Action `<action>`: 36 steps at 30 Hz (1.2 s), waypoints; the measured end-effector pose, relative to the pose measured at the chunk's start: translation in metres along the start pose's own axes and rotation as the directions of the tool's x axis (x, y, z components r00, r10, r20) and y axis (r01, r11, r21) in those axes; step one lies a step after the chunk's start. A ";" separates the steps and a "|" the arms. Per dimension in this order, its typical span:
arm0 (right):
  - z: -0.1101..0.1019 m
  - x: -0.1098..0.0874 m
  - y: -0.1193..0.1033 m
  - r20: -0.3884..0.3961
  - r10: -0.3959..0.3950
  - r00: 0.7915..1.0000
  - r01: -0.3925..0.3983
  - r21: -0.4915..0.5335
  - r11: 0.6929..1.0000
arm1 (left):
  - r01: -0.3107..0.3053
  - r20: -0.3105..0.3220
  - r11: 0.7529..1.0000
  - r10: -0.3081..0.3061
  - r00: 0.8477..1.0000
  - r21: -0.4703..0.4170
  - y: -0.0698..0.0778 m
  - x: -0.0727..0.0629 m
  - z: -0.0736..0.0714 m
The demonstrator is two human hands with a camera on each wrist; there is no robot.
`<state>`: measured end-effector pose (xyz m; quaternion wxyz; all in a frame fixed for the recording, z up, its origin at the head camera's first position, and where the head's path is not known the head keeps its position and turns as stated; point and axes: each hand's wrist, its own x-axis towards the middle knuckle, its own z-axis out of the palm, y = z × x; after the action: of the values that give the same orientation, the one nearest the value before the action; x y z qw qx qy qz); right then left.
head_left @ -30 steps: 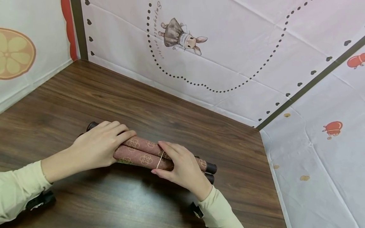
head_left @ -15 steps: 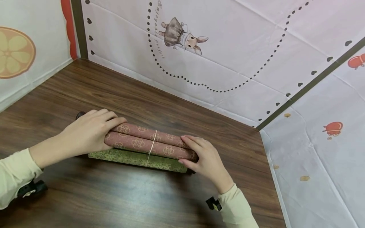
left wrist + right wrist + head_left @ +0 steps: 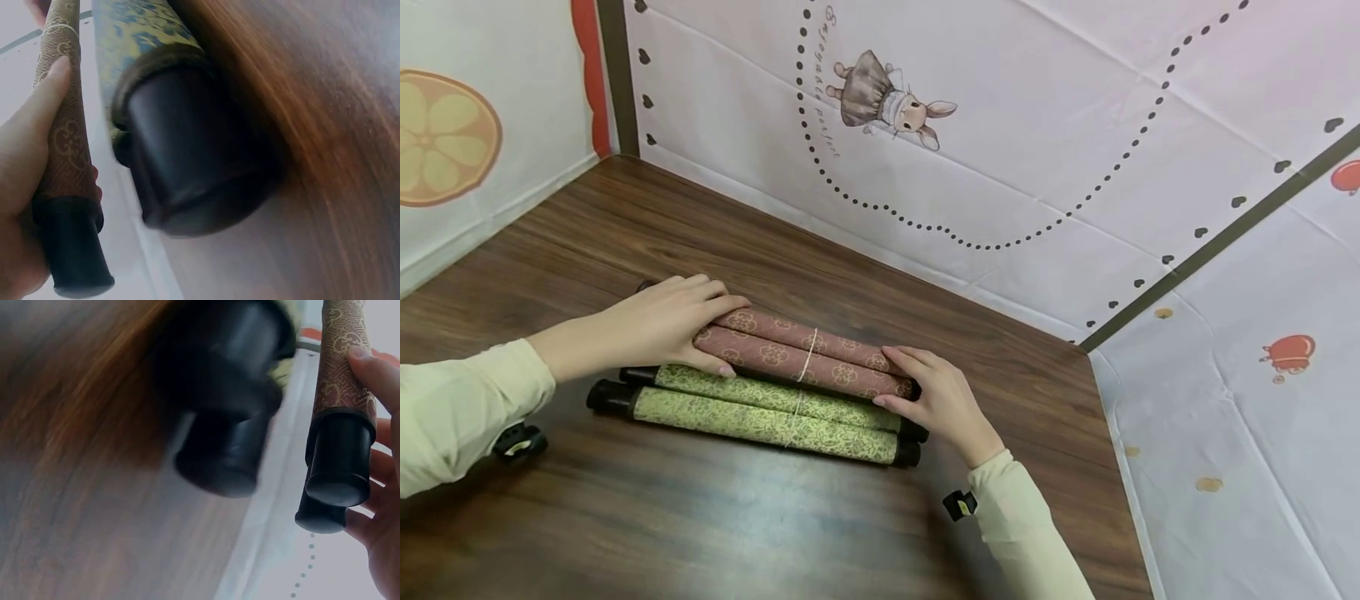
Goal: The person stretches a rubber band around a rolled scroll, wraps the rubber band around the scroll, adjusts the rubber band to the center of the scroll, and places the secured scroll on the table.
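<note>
A pair of reddish-brown scrolls [image 3: 775, 354] with gold flower patterns and black end knobs is bound by a thin pale string [image 3: 808, 356]. My left hand [image 3: 643, 325] grips the pair near its left end, thumb along the near side. At the right end, the fingers and thumb of my right hand [image 3: 943, 404] hold it too. In front lies a second pair, green scrolls [image 3: 737, 423] with black knobs, also tied with string, on the table. The left wrist view shows a brown scroll [image 3: 69, 144] in the hand, apart from the green scroll's black knob [image 3: 194, 144].
The dark wood table [image 3: 722, 533] extends in front of and behind the scrolls. Behind it stands a white printed cloth wall [image 3: 1022, 150] with a rabbit drawing. Further cloth walls close off the left and right sides.
The brown scrolls have moved up and back, uncovering the green pair that was mostly hidden beneath them. My right hand has shifted from near the string to the right end.
</note>
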<state>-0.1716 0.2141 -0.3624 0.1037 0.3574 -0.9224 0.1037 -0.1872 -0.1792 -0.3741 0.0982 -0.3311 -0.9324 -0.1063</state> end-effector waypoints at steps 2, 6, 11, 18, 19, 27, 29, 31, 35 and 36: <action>0.005 0.000 0.003 0.027 0.003 1.000 -0.003 0.016 1.000 | 0.009 0.024 1.000 -0.009 1.000 -0.026 -0.001 -0.001 0.004; 0.012 -0.001 0.006 0.063 0.003 0.998 -0.005 0.028 1.000 | 0.016 0.071 0.998 -0.012 0.997 -0.066 0.000 -0.005 0.010; 0.017 -0.005 0.005 0.107 0.002 0.994 -0.008 0.056 0.998 | 0.024 0.146 0.993 -0.007 0.989 -0.113 0.004 -0.011 0.014; 0.022 -0.014 0.002 0.072 -0.004 0.997 0.000 0.059 0.998 | 0.040 0.181 0.988 -0.012 0.983 -0.152 0.011 -0.017 0.019; 0.023 -0.016 0.001 0.057 -0.009 0.998 0.006 0.054 0.999 | 0.039 0.181 0.987 -0.010 0.983 -0.157 0.012 -0.018 0.019; 0.027 -0.024 -0.003 0.018 0.017 1.000 -0.018 0.055 0.998 | 0.017 0.159 0.983 0.013 0.987 -0.185 0.017 -0.018 0.023; 0.028 -0.023 -0.003 0.030 0.035 0.999 -0.037 0.052 0.998 | 0.011 0.156 0.982 0.019 0.988 -0.189 0.016 -0.016 0.024; 0.028 -0.023 -0.003 0.050 0.058 0.997 -0.060 0.046 0.997 | 0.015 0.163 0.981 0.017 0.987 -0.193 0.015 -0.014 0.025; 0.029 -0.020 -0.005 0.085 0.086 0.993 -0.088 0.028 0.996 | 0.033 0.190 0.980 0.004 0.982 -0.194 0.012 -0.013 0.027; 0.029 -0.019 -0.006 0.088 0.088 0.992 -0.090 0.021 0.996 | 0.039 0.194 0.981 -0.001 0.981 -0.190 0.012 -0.014 0.027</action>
<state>-0.1567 0.2143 -0.3943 0.0543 0.3215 -0.9396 0.1039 -0.1720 -0.1717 -0.4022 -0.0262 -0.3385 -0.9261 -0.1645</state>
